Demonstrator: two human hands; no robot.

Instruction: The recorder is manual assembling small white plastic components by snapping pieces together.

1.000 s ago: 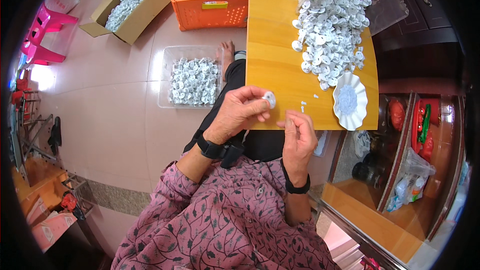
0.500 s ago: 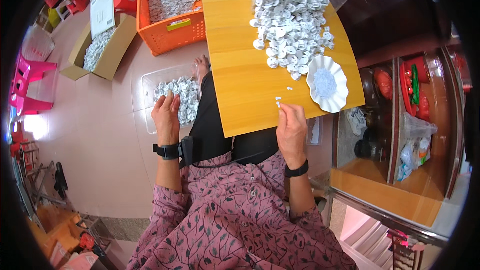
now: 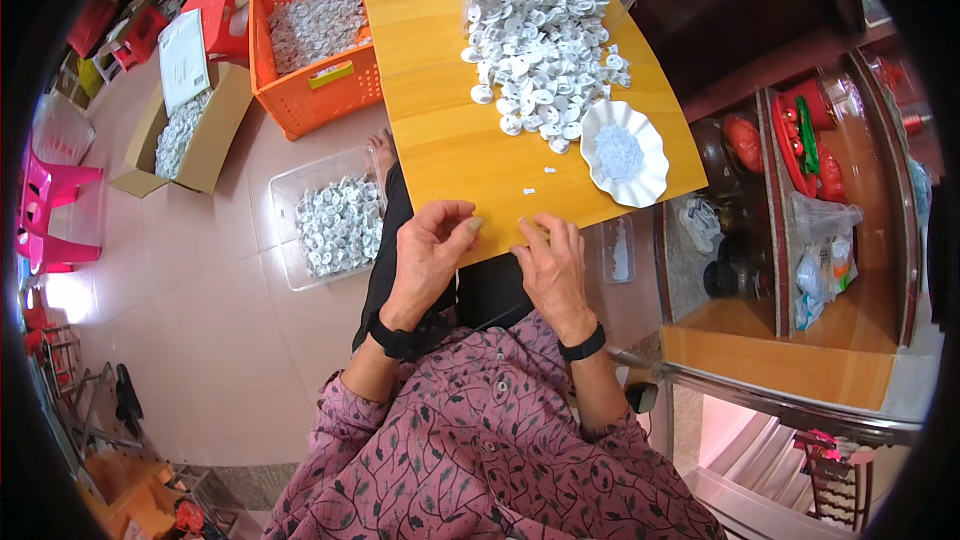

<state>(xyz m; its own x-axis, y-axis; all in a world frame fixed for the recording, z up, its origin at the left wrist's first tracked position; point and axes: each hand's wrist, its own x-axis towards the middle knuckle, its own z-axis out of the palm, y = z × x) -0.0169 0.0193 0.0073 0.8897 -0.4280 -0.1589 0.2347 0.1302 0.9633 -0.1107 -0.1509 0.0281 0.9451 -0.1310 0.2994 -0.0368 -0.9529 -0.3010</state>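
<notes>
Over the table's near edge, my left hand (image 3: 428, 255) has bent fingers, with thumb and forefinger a little apart and nothing visible between them. To its right, my right hand (image 3: 555, 268) rests at the same edge, fingers curled and thumb drawn in toward the forefinger. Whatever it pinches is hidden. Just beyond the hands, a small white peg (image 3: 529, 191) and another small white peg (image 3: 549, 170) lie on the yellow wooden table (image 3: 430, 110). Farther back spreads a heap of white round plastic pieces (image 3: 545, 50). A white scalloped dish (image 3: 655, 165) holds tiny pale-blue pieces (image 3: 618, 153).
A clear plastic tub (image 3: 290, 265) of white round pieces is on the floor to the left. Behind it stand an orange crate (image 3: 290, 105) and a cardboard box (image 3: 215, 145), both holding white pieces. Open shelves (image 3: 780, 240) flank the right side.
My left hand has come from above the tub to the table's near edge. My right hand has drawn back slightly; one of the three white pegs no longer shows on the table.
</notes>
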